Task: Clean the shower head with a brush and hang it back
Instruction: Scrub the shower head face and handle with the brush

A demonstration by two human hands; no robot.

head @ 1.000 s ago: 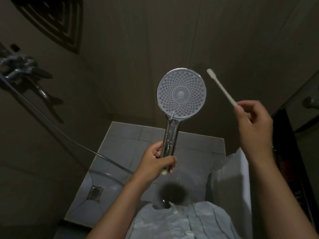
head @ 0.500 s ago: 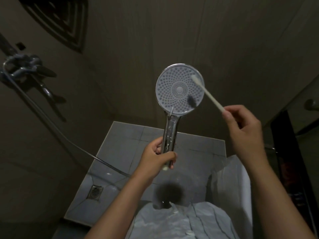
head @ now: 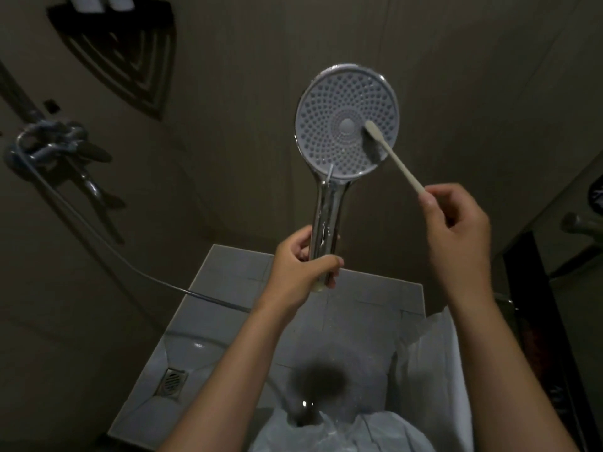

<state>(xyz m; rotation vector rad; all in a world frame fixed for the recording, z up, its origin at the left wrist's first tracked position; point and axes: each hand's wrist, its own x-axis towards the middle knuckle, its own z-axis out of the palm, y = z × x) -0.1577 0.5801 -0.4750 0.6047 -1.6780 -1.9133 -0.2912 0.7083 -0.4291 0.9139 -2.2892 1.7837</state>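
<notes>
Head view only.

- left grip (head: 301, 265): clenched round the lower end of the chrome handle. It holds the shower head (head: 339, 102) upright in mid-air, spray face toward the camera. Nothing carries it; the tiled floor (head: 235, 282) lies below.
- The shower head is off the wall. The wall fitting (head: 49, 141) sits well apart at left, and the hose (head: 98, 243) runs from it down and across toward the handle.
- right grip (head: 456, 230): pinches the tail end of the brush (head: 399, 161), a thin white stick like a toothbrush. The bristle end lies over the spray face just right of the centre hub, with a dark shadow right under it.

Change:
- A second ago the brush was clear of the shower head, off to its right.
- Half a second ago the tip was at the upper right rim.
- Now it has moved inward, almost to the hub. The shower head has barely shifted.
- The bristles are probably touching the nozzles, but the light is too dim to confirm.

Read:
- Scrubbing has only just begun.
- Only the right part of the face has been passed over; the left half and the lower rim are likely untouched.
- Hang-back not started.

Also there: floor drain (head: 171, 381) near the floor's left corner, corner shelf (head: 124, 53) top left.
</notes>
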